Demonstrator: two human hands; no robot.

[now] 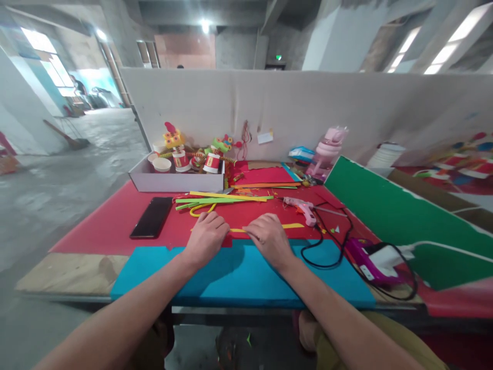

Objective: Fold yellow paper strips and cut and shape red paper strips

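A thin yellow paper strip [237,230] runs between my two hands, just above the near edge of the red sheet. My left hand [208,235] is closed on the strip's left part, its fingers curled over. Closed on the same strip further right is my right hand [267,237]; the strip's free end sticks out past it toward the glue gun. Beyond my hands lie several green and yellow strips [223,199], one of the yellow ones bent into a loop. The pink glue gun [302,209] rests to the right of them.
A phone [152,218] lies on the left. Behind it, a white box [177,182] holds paper cups and animal-head figures. A purple power strip [372,262] with cables sits right, beside a green board [408,221]. A blue sheet [239,277] covers the table's front.
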